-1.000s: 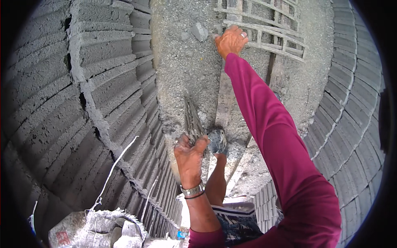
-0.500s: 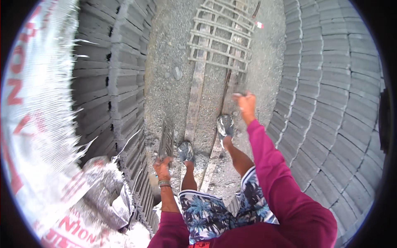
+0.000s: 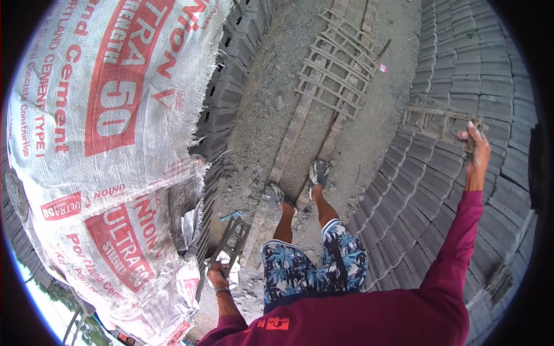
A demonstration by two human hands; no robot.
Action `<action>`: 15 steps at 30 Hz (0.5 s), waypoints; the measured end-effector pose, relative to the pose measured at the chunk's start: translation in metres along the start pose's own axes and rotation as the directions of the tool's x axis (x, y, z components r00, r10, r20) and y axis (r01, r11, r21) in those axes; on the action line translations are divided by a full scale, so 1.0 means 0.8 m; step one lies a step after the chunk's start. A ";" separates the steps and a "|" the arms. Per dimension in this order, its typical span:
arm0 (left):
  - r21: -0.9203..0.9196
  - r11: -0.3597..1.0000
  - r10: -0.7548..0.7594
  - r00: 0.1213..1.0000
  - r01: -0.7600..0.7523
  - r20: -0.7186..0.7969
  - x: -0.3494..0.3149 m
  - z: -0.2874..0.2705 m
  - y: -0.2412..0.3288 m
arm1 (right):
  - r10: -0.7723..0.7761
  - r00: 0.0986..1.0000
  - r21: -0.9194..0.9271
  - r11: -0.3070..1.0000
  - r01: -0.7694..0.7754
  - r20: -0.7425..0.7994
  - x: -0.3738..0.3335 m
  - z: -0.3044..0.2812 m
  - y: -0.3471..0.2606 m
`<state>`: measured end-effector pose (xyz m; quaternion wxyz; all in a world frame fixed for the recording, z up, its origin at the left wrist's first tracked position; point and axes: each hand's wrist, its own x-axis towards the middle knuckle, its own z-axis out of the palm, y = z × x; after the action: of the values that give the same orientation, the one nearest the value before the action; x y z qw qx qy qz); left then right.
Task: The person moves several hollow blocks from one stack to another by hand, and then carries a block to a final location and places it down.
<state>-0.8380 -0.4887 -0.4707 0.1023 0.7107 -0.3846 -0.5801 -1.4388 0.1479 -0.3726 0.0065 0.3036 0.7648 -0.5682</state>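
Note:
My right hand (image 3: pixel 478 149), arm stretched out to the right, grips one end of a grey, dirt-caked ladder-shaped frame (image 3: pixel 428 120). That frame is held in front of the right-hand stack of concrete blocks (image 3: pixel 450 167); whether it touches the stack I cannot tell. Low on the left, my left hand (image 3: pixel 218 278) is closed on the near end of another ladder-shaped frame (image 3: pixel 234 239), which tilts up beside the left block stack. Ahead of my feet, several similar frames (image 3: pixel 334 69) lie overlapping across two long wooden planks (image 3: pixel 288 144).
Woven cement sacks (image 3: pixel 63 155) with frayed edges cover the left side. Behind them runs another stack of hollow blocks (image 3: pixel 236 69). Gravelly ground (image 3: pixel 259 127) forms a narrow lane between the stacks. A small red and white scrap (image 3: pixel 383 68) lies near the frames.
My right hand has swung from above the planks out to the right, with the frame now showing clearly. The left hand still holds its frame. The view has turned and shows more sacks.

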 end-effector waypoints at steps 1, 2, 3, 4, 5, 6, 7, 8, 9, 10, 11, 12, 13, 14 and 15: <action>0.031 0.999 -0.015 0.997 0.018 -0.071 -0.004 -0.006 0.003 | -0.060 0.998 0.008 0.998 0.061 -0.018 0.002 -0.013 -0.027; 0.062 0.997 -0.026 0.990 0.035 -0.136 0.002 -0.001 0.005 | -0.122 0.992 0.020 0.992 0.123 -0.042 0.006 -0.022 -0.047; 0.166 0.985 0.058 0.991 -0.038 -0.117 0.004 0.015 0.007 | -0.164 0.985 0.033 0.986 0.166 -0.046 0.012 -0.028 -0.057; 0.200 0.976 0.103 0.993 -0.091 -0.050 0.002 0.046 0.008 | -0.202 0.978 0.050 0.978 0.205 -0.050 0.020 -0.030 -0.061; 0.292 0.956 0.058 0.981 -0.002 -0.184 0.017 0.079 -0.001 | -0.248 0.967 0.060 0.966 0.251 -0.056 0.024 -0.021 -0.071; 0.264 0.965 0.040 0.993 -0.009 -0.111 0.030 0.101 -0.018 | -0.263 0.962 0.095 0.962 0.257 0.066 0.029 0.000 -0.068; 0.275 0.959 0.111 0.980 -0.061 -0.168 0.029 0.157 -0.033 | -0.283 0.942 0.125 0.957 0.263 0.182 0.031 0.033 -0.057; 0.236 0.970 0.094 0.981 -0.052 -0.168 0.027 0.185 -0.049 | -0.275 0.940 0.054 0.961 0.269 0.203 0.023 0.091 -0.036; 0.240 0.970 0.072 0.989 -0.039 -0.132 0.015 0.235 -0.055 | -0.270 0.940 -0.041 0.958 0.284 0.207 -0.004 0.153 -0.018; 0.183 0.982 0.072 0.990 -0.050 -0.121 0.004 0.281 -0.064 | -0.268 0.928 -0.004 0.960 0.279 0.257 -0.029 0.208 0.003; 0.167 0.985 0.024 0.999 -0.032 0.046 -0.017 0.338 -0.057 | -0.323 0.908 -0.136 0.920 0.367 0.266 -0.029 0.234 0.061; 0.112 0.994 -0.012 0.991 -0.003 0.136 -0.061 0.400 -0.031 | -0.245 0.912 -0.340 0.870 0.356 0.329 -0.073 0.260 0.099; -0.025 0.997 -0.065 0.962 0.075 0.265 -0.086 0.449 -0.016 | -0.173 0.901 -0.513 0.773 0.374 0.397 -0.122 0.290 0.127; -0.135 0.976 -0.107 0.910 0.173 0.400 -0.101 0.476 -0.003 | -0.240 0.795 -0.415 0.749 0.517 0.558 -0.175 0.302 0.167; -0.133 0.975 -0.113 0.910 0.179 0.398 -0.105 0.490 0.012 | -0.175 0.708 -0.423 0.695 0.581 0.684 -0.232 0.306 0.198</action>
<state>-1.1991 -0.3215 -0.5220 0.0393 0.5975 -0.2928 -0.7455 -1.2951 -0.1238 -0.5307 0.2196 -0.0842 0.9102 -0.3410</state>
